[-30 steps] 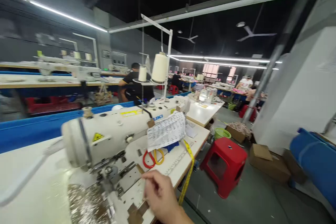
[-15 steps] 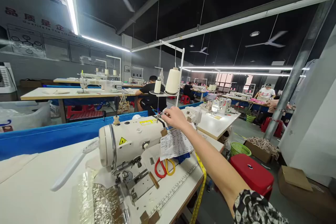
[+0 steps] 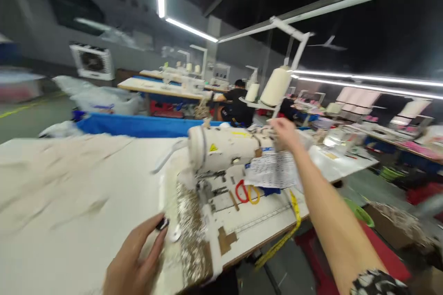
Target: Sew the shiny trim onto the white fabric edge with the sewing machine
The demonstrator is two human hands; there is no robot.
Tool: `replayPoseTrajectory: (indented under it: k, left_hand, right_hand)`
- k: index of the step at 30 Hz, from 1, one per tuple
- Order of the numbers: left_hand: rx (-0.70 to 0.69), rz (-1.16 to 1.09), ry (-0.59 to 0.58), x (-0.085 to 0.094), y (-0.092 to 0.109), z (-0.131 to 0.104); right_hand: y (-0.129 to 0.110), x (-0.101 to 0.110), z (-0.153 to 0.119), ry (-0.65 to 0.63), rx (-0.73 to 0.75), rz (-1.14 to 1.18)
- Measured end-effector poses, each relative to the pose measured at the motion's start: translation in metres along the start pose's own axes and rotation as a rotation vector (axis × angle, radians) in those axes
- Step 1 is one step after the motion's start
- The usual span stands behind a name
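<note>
My left hand is low in the view, over the table's front part, with thumb and forefinger pinched on a small black object. My right hand reaches to the far end of the white sewing machine; its fingers are blurred, and what they touch is unclear. A handwritten paper hangs from the machine below that hand. Scissors with red and yellow handles lie beside the machine. Shiny sequined material lies right of my left hand.
Pale fabric spreads over the table's left. A thread stand holds a large cone. A yellow measuring tape hangs over the front edge. A red stool stands at the right. A seated person is beyond.
The view has swung left, so the machine appears further right. My left hand has come into view with the small black object. My right hand stays at the machine's far end.
</note>
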State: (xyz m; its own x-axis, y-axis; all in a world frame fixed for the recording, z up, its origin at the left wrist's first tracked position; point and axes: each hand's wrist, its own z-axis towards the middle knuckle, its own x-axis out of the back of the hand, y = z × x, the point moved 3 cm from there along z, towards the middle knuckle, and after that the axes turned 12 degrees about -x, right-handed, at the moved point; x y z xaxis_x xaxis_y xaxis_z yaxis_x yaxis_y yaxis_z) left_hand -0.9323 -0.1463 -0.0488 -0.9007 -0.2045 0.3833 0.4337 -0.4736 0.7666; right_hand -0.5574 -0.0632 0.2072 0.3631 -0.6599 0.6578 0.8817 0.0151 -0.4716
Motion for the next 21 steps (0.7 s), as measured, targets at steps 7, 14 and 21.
replayPoseTrajectory:
  k: [7, 14, 21]
  left_hand:
    - [0.547, -0.784, 0.096, 0.002, 0.017, 0.005]
    - [0.793, -1.129, -0.001, -0.015, 0.032, -0.007]
    - [0.646, -1.071, -0.114, -0.022, 0.039, -0.013]
  right_hand:
    - [-0.041, -0.002, -0.114, -0.097, 0.266, 0.302]
    - [-0.083, -0.100, -0.266, -0.314, 0.506, 0.327]
    - [-0.093, -0.120, -0.268, -0.280, 0.498, 0.238]
